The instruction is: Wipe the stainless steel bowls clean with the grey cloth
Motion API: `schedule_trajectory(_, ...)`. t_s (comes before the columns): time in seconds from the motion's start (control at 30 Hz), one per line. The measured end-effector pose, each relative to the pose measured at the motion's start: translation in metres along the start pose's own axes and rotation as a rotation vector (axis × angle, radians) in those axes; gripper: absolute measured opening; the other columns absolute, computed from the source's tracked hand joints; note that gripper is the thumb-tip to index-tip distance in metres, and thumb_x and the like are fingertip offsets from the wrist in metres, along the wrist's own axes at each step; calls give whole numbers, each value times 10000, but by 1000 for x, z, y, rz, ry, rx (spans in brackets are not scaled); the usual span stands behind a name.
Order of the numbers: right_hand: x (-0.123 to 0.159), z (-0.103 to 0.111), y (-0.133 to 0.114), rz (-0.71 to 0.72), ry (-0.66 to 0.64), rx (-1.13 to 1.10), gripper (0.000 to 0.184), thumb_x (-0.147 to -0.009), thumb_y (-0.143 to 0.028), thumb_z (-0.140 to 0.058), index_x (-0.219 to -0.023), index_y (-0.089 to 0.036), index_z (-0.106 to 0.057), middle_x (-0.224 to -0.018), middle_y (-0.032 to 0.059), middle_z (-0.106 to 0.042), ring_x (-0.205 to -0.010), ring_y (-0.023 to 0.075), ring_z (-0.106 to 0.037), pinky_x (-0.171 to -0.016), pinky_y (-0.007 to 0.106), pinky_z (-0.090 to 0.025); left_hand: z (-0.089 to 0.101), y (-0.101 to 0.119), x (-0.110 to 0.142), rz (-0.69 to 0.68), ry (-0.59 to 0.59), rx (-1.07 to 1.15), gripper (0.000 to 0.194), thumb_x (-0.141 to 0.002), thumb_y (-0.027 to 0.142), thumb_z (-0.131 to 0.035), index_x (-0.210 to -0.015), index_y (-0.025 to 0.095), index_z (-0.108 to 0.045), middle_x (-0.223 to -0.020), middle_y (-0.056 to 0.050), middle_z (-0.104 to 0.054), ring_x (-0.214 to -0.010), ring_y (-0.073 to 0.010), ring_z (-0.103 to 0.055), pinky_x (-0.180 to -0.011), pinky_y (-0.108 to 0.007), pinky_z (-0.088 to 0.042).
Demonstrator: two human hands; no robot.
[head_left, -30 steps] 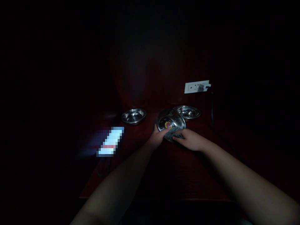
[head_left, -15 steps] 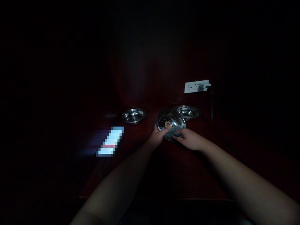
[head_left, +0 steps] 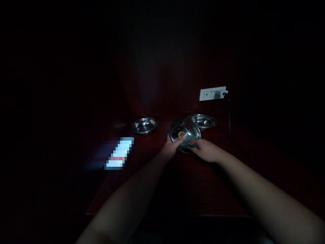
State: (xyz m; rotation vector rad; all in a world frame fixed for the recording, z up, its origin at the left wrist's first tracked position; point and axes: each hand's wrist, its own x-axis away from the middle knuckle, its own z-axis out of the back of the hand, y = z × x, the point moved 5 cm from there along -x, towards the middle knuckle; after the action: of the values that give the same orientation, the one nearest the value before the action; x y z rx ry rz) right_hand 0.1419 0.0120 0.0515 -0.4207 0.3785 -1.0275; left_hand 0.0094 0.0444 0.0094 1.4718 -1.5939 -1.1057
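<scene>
A shiny steel bowl [head_left: 191, 127] with a yellow and red sticker is tilted toward me above the dark red table. My left hand [head_left: 170, 147] grips its left side, thumb over the rim and the other fingers hidden behind. Inside the bowl's lower right part, my right hand [head_left: 204, 149] is closed on a dark grey-green cloth [head_left: 188, 140] and presses it against the metal. Its fingertips are partly hidden by the cloth and the dim light.
One shallow steel bowl [head_left: 144, 126] stands at the back left, a steel dish [head_left: 203, 121] behind the held bowl. A lit phone [head_left: 119, 154] lies left, a cable [head_left: 111, 181] near it. A white wall socket [head_left: 212, 94] holds a plug with a black cord [head_left: 230, 115].
The cloth and my right fingers have shifted slightly inside the bowl, and less of the cloth shows at the lower rim. My left hand and the bowl stay in place.
</scene>
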Motion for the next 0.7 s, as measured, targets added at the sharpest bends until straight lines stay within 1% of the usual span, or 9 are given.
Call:
schedule_trajectory(0.1, 0, -1, 1, 15, -6, -1, 283, -846, -322, -423, -954, -164, -632, -923, 81, -682, -811, 191, -614, -779, 313, -443, 0, 0, 0, 13, 32, 2, 635, -597, 278, -752, -1149, 219, -442, -1197, -94, -574, -1111, -258, -548, -984, -445, -404)
schedule_trajectory(0.23, 0, -3, 0, 43, -16, -36, 276, -851, -327, -424, -947, -167, -628, -924, 76, -680, -806, 188, -610, -774, 314, -443, 3, -1, -5, -15, 48, 40, 632, -631, 351, -730, -1169, 226, -423, -1196, -93, -575, -1093, -242, -562, -974, -436, -417)
schedule_trajectory(0.33, 0, -4, -2, 74, -30, -94, 260, -850, -314, -432, -945, -167, -624, -937, 70, -676, -816, 181, -606, -783, 308, -444, 4, -2, -6, -32, 27, 58, 630, -637, 364, -726, -1176, 228, -429, -1186, -87, -582, -1088, -234, -565, -978, -428, -416)
schedule_trajectory(0.43, 0, -4, -2, 81, -23, -145, 261, -855, -305, -429, -951, -158, -621, -942, 69, -673, -822, 175, -603, -803, 308, -443, 2, -1, -4, -54, -23, 29, 612, -641, 373, -723, -1165, 223, -444, -1178, -86, -585, -1094, -238, -558, -989, -432, -400)
schedule_trajectory(0.57, -2, -4, -1, 60, 17, -166, 258, -854, -301, -431, -933, -144, -621, -918, 73, -675, -809, 176, -603, -805, 317, -448, 0, 4, 1, -122, -77, -48, 660, -620, 330, -745, -1185, 205, -428, -1203, -95, -564, -1136, -248, -524, -1008, -435, -372)
schedule_trajectory(0.7, -3, -5, 0, 80, 25, -184, 265, -855, -297, -430, -960, -141, -618, -947, 77, -674, -847, 181, -606, -826, 321, -446, 0, 5, 2, -172, -66, -109, 763, -554, 246, -785, -1206, 179, -395, -1230, -112, -540, -1153, -252, -506, -1019, -429, -355)
